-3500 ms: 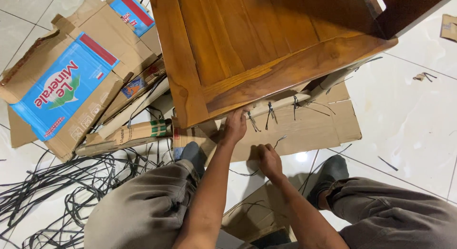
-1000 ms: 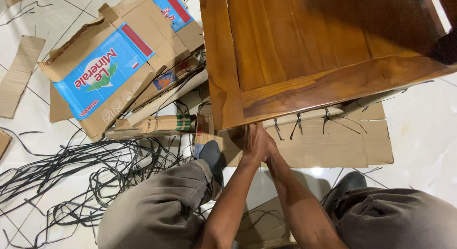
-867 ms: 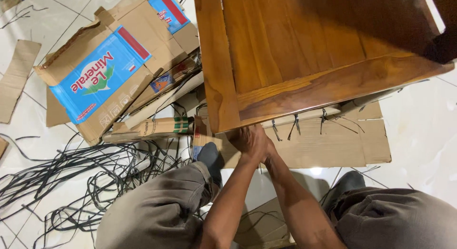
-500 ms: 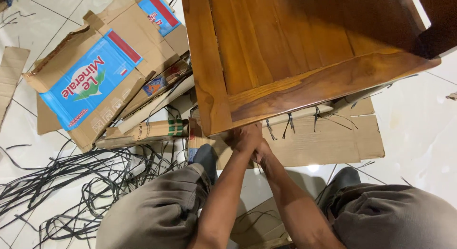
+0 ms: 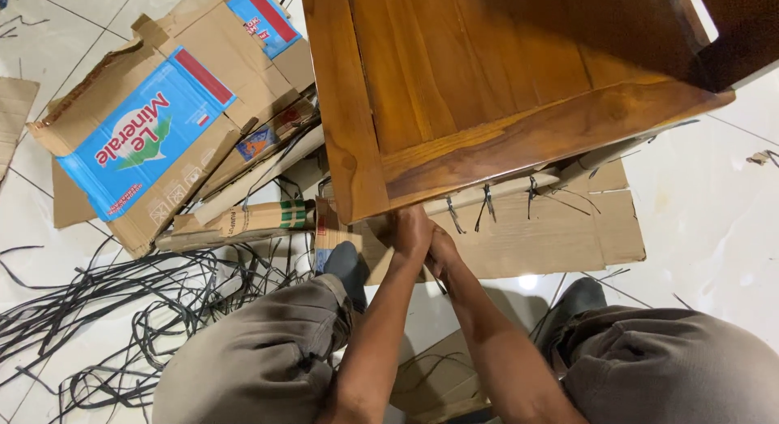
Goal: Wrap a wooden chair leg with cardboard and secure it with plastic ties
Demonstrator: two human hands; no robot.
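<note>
Both hands meet at the near edge of a wooden furniture panel [image 5: 487,91], just under its front-left corner. Left hand [image 5: 410,229] is curled w/ fingers tucked up under the panel edge; right hand [image 5: 441,252] presses against it, fingers bent. Whether either one pinches a strap or anything else can't be told, the grip is hidden by the wood and the knuckles.

Panel is brown, varnished, tilted over the floor and fills the top centre to the right edge of the view. Along its lower edge a pale wood strip [image 5: 503,193] w/ several thin black straps [image 5: 487,205] looped round it, ends sticking out. Under that, flat brown cardboard [image 5: 560,237] lies on the white tile floor [image 5: 714,229].

Left of the hands: flattened cardboard box w/ a blue printed face [image 5: 134,144], more folded cardboard just beside it, reaching the panel's left side. Bottom left of the floor: a tangle of loose black strapping [image 5: 122,310], spread wide. Person sits low, knees in grey-brown trousers [image 5: 260,367] either side of the arms, dark socks near the cardboard.
</note>
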